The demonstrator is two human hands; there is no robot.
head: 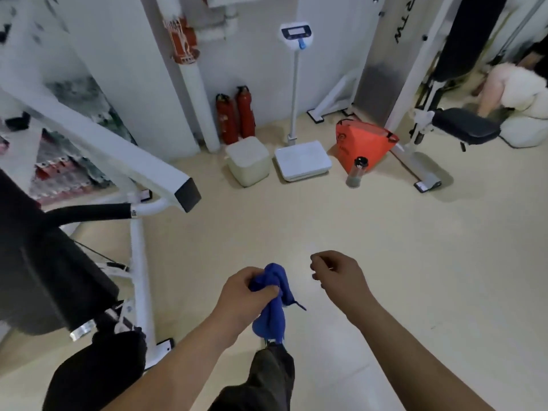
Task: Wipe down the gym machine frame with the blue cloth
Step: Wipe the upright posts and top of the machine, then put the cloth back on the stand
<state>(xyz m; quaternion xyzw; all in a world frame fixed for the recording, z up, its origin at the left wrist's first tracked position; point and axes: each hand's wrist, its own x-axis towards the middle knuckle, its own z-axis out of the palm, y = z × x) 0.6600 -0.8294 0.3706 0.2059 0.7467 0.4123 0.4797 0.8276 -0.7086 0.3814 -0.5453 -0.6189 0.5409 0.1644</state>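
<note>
- Head view: black lettering was seen on a white upright (398,28) far right, too tilted to be read surely.
- A wide stretch of smooth beige floor (296,226) was left open between the white square-tube gym machine frame (118,155) at left and the weighing scale (302,160) by the wall.
- The blue cloth (274,304), soft and bunched, was gripped in the left hand (246,292), well apart from the frame.
- The right hand (338,277) was held beside it, fingers loosely curled, nothing grasped.
</note>
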